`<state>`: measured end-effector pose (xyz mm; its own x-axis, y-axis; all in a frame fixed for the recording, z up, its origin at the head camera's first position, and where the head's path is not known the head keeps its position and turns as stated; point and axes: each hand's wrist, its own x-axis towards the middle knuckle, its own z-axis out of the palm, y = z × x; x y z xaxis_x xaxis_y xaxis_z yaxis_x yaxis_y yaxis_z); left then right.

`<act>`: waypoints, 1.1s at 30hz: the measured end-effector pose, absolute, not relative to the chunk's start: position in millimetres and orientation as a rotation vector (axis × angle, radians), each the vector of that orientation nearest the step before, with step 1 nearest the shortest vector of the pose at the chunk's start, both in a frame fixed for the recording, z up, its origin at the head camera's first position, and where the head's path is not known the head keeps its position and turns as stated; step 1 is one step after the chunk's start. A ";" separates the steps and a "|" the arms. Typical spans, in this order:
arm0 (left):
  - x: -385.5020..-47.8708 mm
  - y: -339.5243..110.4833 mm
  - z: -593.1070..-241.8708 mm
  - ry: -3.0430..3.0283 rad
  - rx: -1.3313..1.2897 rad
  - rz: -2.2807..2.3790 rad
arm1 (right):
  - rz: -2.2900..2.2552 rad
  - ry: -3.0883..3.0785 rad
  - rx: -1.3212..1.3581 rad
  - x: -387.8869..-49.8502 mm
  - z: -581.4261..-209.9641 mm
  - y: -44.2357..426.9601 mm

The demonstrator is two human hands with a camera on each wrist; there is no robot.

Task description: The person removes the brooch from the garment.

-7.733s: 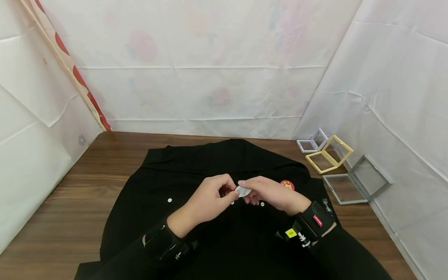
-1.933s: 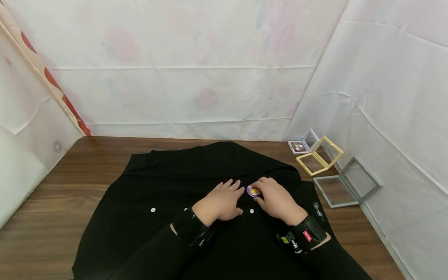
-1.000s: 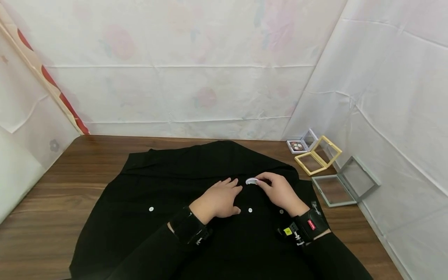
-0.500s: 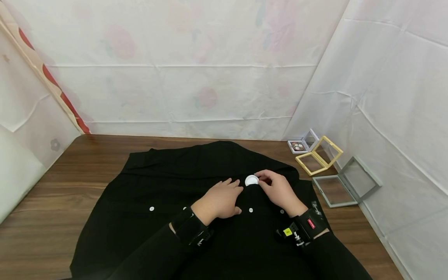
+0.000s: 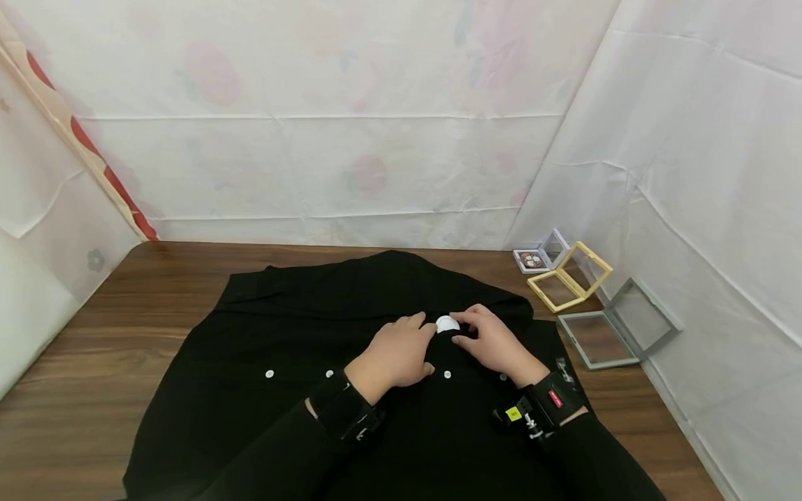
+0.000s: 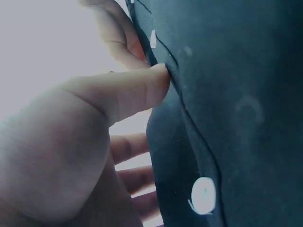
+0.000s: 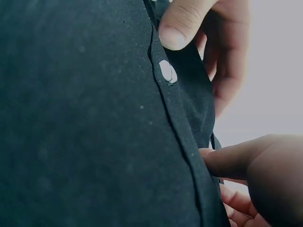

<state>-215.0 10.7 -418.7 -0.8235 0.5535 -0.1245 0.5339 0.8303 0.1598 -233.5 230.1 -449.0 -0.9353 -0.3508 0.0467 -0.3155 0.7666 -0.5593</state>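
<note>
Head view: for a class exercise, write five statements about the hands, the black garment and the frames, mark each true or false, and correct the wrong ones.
1. A pale frame, a yellow frame and a gray frame stand to the right of the black garment. True.
2. The yellow frame is folded shut. False: it stands open.
3. A white disc shows between the left hand and the right hand. True.
4. The left hand rests on the gray frame. False: it rests on the black garment.
5. A round piece shows in the pale frame. True.
</note>
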 end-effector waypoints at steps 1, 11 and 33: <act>-215.6 10.4 -418.9 2.829 0.849 0.177 | -0.893 2.888 -0.560 -233.5 -449.2 230.0; -222.3 9.0 -425.5 2.688 0.818 0.267 | -0.858 2.871 -0.602 -231.9 -450.0 232.4; -223.6 9.0 -425.6 2.675 0.772 0.292 | -0.654 2.892 -0.641 -226.2 -443.5 225.9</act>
<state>-223.6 9.0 -425.6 -0.7942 0.5469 -0.2647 0.4771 0.8311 0.2858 -226.2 225.9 -443.5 -0.9052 -0.4248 -0.0114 -0.3785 0.8182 -0.4327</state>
